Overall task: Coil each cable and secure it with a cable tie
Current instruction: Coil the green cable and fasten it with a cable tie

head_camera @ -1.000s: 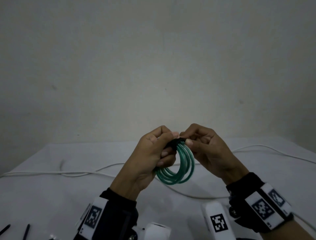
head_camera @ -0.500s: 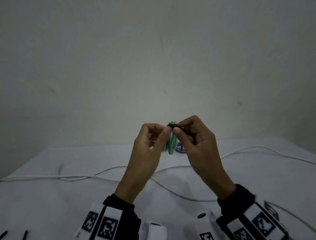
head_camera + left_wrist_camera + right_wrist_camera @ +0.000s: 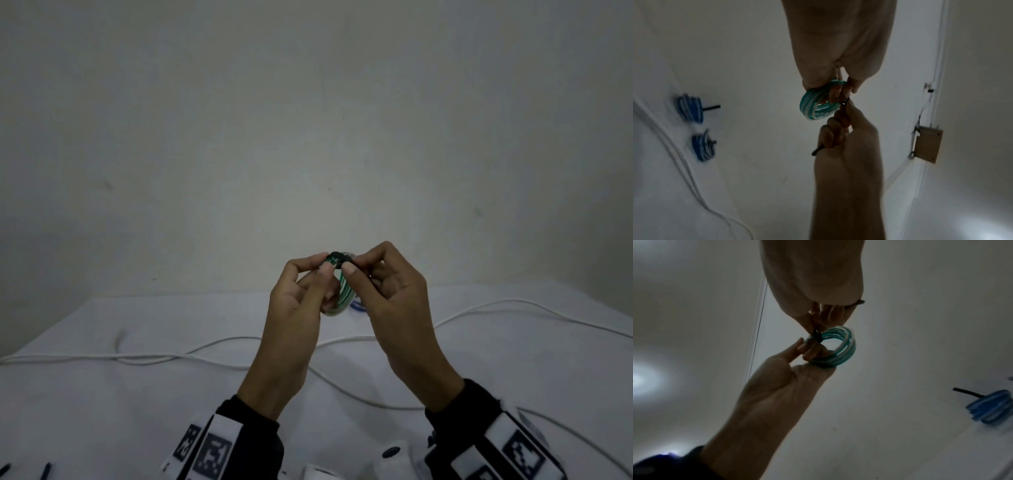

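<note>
A green and white cable coil (image 3: pixel 342 291) hangs in the air between both hands, edge-on in the head view. My left hand (image 3: pixel 323 265) grips the coil (image 3: pixel 816 105) with thumb and fingers near its top. A black cable tie (image 3: pixel 337 256) wraps the coil there. My right hand (image 3: pixel 351 265) pinches the tie (image 3: pixel 817 335) at the loop, its other fingers curled round the strap. The tie's tail (image 3: pixel 817 151) sticks out below the right fist (image 3: pixel 838 129). In the right wrist view the left hand (image 3: pixel 807 348) has fingers through the coil (image 3: pixel 840 347).
Two blue coils with black ties (image 3: pixel 690 108) (image 3: pixel 704 146) lie on the white table (image 3: pixel 102 394); one shows behind my hands (image 3: pixel 358 305). A long white cable (image 3: pixel 205 356) snakes across the table. Loose black ties (image 3: pixel 44 471) lie at the near left edge.
Both hands have lifted and moved away from me with the coil, which turned from face-on to edge-on. My right hand shifted its grip onto the tie at the coil's top.
</note>
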